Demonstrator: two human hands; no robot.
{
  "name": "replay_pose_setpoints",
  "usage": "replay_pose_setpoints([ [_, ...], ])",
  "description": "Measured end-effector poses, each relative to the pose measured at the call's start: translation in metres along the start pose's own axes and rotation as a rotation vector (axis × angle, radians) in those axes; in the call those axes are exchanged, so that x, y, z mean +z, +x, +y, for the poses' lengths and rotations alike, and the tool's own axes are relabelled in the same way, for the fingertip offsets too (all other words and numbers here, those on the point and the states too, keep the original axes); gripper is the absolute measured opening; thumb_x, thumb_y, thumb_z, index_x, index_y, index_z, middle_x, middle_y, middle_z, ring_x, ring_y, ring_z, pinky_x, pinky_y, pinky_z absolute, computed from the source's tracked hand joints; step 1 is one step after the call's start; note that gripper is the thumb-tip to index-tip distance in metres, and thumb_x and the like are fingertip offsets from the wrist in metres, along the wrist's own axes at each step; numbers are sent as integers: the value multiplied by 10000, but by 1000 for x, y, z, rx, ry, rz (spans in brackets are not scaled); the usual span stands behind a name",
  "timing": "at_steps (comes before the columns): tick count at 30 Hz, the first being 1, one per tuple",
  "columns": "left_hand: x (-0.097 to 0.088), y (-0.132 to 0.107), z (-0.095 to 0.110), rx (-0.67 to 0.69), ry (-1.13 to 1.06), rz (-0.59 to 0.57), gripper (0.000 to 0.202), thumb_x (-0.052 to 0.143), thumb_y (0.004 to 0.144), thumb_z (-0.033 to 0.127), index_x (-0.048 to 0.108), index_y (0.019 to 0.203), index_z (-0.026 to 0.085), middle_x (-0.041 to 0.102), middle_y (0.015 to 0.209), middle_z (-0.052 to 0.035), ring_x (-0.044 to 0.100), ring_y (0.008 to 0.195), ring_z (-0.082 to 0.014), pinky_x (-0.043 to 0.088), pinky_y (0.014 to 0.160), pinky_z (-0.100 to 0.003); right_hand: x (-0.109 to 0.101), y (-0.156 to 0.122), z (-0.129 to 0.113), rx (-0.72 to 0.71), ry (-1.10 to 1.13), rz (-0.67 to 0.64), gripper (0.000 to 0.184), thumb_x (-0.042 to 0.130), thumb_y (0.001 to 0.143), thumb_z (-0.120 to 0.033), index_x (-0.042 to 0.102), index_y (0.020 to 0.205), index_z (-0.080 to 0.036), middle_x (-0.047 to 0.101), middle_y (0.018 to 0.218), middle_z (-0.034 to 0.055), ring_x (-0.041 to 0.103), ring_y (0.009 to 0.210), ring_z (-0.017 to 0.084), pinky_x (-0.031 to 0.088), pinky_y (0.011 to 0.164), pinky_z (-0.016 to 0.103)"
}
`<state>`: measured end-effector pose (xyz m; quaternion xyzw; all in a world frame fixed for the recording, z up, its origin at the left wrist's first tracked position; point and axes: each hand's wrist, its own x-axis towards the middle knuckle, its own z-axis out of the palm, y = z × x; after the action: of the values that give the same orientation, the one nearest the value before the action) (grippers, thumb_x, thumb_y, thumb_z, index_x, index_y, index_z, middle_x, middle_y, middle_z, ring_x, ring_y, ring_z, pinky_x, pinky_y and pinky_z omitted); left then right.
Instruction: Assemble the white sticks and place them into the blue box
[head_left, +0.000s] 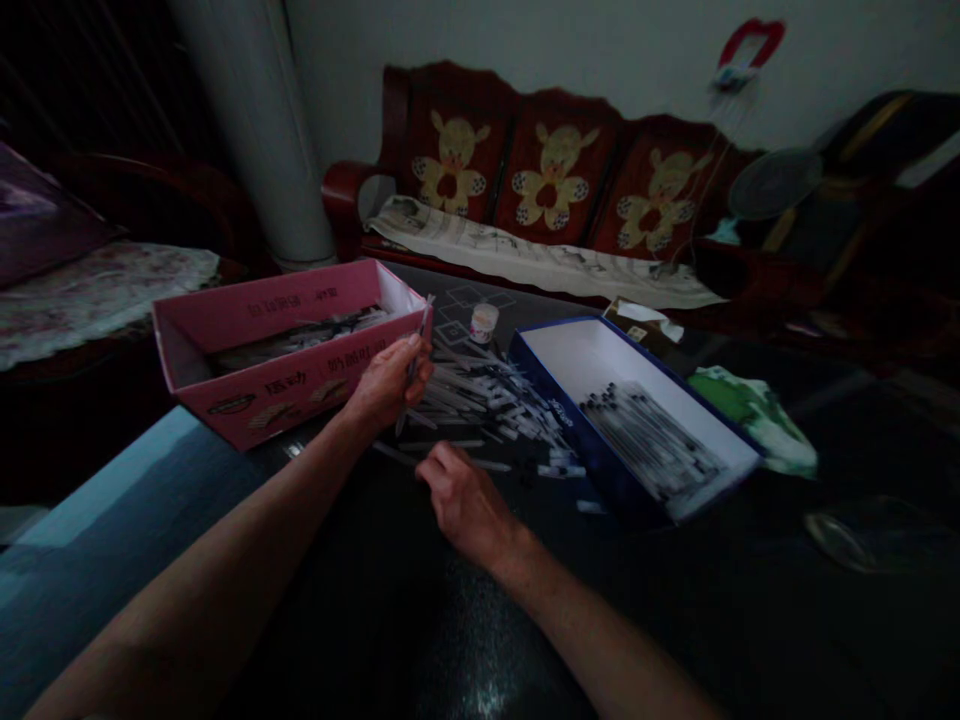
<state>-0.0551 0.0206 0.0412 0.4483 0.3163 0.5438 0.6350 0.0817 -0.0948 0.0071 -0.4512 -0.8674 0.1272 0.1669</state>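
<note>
My left hand (394,382) is closed round a slim, pale pen barrel (427,312), held steeply with its ends showing above and below the fingers. It is raised beside the front right corner of a pink cardboard box (259,395). Lower and to the right, my right hand (466,500) is curled with its fingertips pinched together just above the dark table; anything between them is hidden. Beyond both hands lies a loose pile of pen parts (517,400), pale tubes and short pieces. To the right, a blue box (592,465) holds rows of clear, dark-tipped pens (652,440).
More thin pieces (300,335) lie inside the pink box. A small white tub (484,322) stands behind the pile. A green and white packet (757,415) lies right of the blue box. Past the dark table (360,600) stands a wooden sofa (517,180).
</note>
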Motion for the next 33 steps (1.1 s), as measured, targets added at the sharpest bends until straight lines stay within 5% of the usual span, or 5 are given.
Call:
replay_pose_setpoints([
  [11, -4, -6, -23, 386, 788, -108, 310, 551, 874, 417, 641, 793, 132, 571, 591, 25, 502, 508, -74, 365, 470, -170, -35, -2, 51, 208, -139, 193, 183, 500, 832, -77, 643, 890, -175, 616, 935, 90, 580, 900, 212, 467, 814, 328],
  [16, -1, -11, -33, 617, 1108, -351, 227, 515, 921, 299, 669, 889, 135, 670, 729, -17, 598, 632, -93, 434, 595, -184, -43, 4, 63, 377, 421, 686, 315, 593, 832, -300, 582, 1120, -175, 668, 978, 85, 641, 809, 177, 521, 710, 310],
  [22, 5, -18, -39, 714, 1259, -366, 267, 468, 951, 314, 665, 1002, 141, 670, 816, -53, 637, 718, -129, 507, 669, -226, -44, 10, 63, 543, 1203, 733, 258, 739, 688, -357, 643, 866, -198, 721, 835, 20, 672, 710, 134, 535, 586, 234],
  [27, 34, -44, -44, 553, 1602, -279, 398, 400, 927, 205, 507, 1301, 125, 663, 932, -107, 672, 722, -192, 539, 596, -274, -35, 12, 60, 696, 1514, 812, 272, 799, 597, -330, 635, 765, -193, 712, 770, -5, 640, 636, 98, 525, 548, 193],
  [33, 47, -54, -51, 346, 1617, -232, 469, 404, 911, 168, 365, 1375, 119, 685, 1032, -126, 704, 793, -224, 566, 675, -317, -13, 10, 53, 676, 1141, 721, 228, 700, 684, -413, 646, 728, -196, 675, 691, -3, 608, 628, 153, 489, 535, 256],
])
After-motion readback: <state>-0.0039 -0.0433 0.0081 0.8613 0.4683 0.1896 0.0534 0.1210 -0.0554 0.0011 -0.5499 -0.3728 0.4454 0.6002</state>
